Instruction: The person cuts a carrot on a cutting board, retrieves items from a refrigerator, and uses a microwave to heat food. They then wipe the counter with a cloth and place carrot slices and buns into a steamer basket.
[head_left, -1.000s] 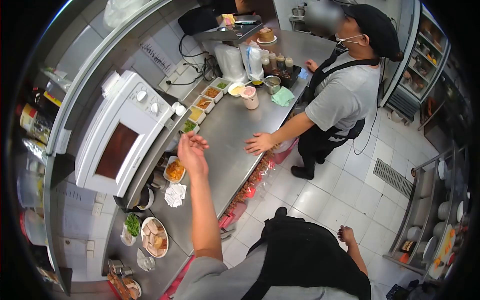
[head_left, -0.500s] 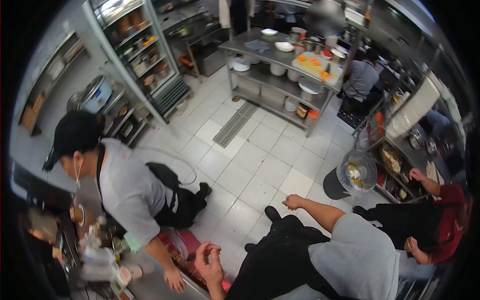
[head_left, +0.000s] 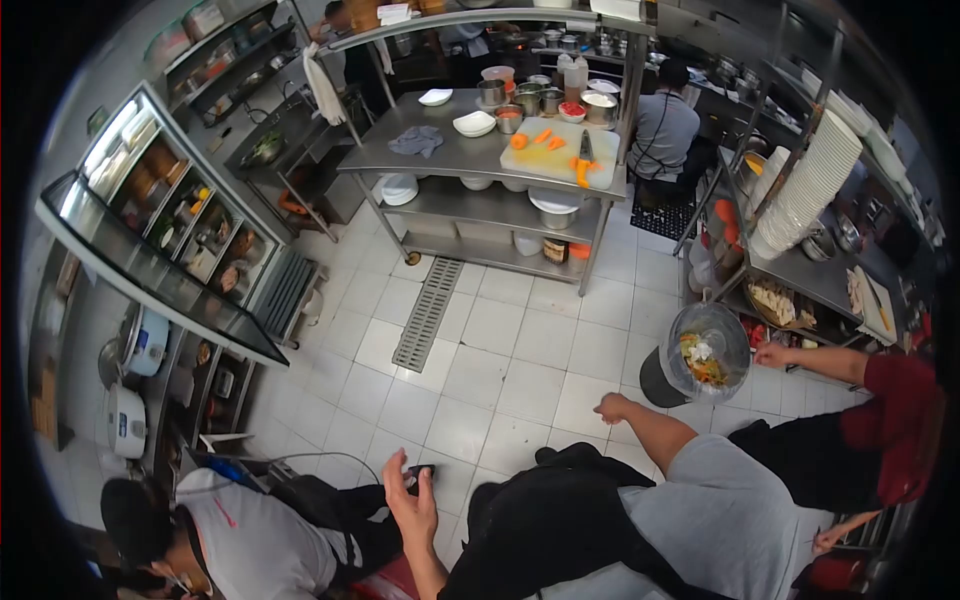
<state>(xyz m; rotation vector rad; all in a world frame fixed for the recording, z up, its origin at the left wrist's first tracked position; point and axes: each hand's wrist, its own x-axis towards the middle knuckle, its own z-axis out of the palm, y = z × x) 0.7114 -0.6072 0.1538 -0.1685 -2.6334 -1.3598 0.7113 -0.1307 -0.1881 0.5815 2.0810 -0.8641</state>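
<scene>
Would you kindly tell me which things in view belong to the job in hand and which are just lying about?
Perhaps part of the job:
left hand and right hand, neither visibly holding anything
black bin with scraps, near the right hand

Probably just lying about:
knife and orange pieces on the cutting board
grey cloth
stacked white containers

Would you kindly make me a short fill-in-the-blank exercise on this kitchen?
1. The fridge door stands ____.
2. Among orange pieces on the board lies a ____ with a dark blade.
3. The bin is nearer the camera wearer's ____ hand.
4. The grate is set in the tiled ____.

Missing words: open; knife; right; floor.
</scene>
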